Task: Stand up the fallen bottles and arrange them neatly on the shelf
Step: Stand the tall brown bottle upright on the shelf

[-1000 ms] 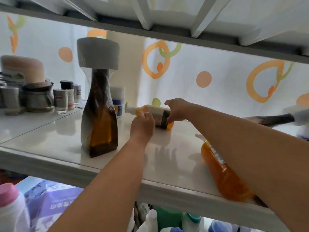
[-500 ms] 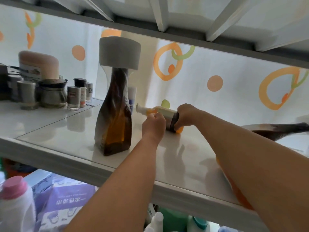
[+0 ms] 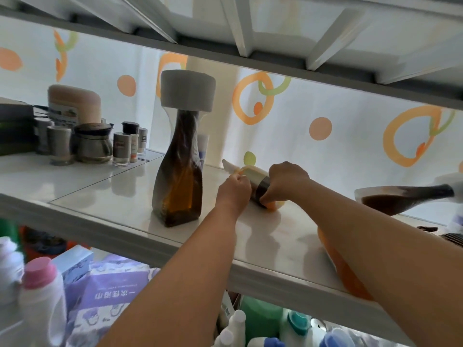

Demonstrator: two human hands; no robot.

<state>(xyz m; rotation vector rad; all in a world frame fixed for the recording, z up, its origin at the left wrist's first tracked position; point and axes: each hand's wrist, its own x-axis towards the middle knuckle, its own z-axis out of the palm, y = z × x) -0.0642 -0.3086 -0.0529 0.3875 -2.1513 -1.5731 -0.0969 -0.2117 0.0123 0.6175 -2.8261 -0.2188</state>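
A: Where was the small orange bottle (image 3: 255, 175) just then?

B: On its side, mid-shelf (image 3: 112, 189) and toward the back. The white nozzle pointed up-left and the base was to the right. It was not yet upright.

A: And the hands?

B: Both were on it. The right hand (image 3: 286, 181) had its fingers clenched round the base end, over the dark band. The left hand (image 3: 234, 190) was curled against the shoulder just below the nozzle. Its fingertips were hidden behind the knuckles, but it read as a grasp, not an empty fist.

A: Which step was that?

B: By my reading, the start of righting this one. The next move called for pivoting it on its base edge — nozzle end swung up, base pressed down — and releasing only once it sat flat. The shelf looked glossy, so the base might skid.

A: Anything close by to mind?

B: The tall amber bottle (image 3: 179, 171) with the pale foam cap stood upright just to the left, near the left knuckles. A wide swing could nudge it.

A: What else was down?

B: A dark bottle (image 3: 400, 200) lay fallen well off to the right. A large orange bottle (image 3: 348, 276) lay at the front edge, mostly hidden under the right forearm. Small jars (image 3: 120, 149) stood grouped at the far left.
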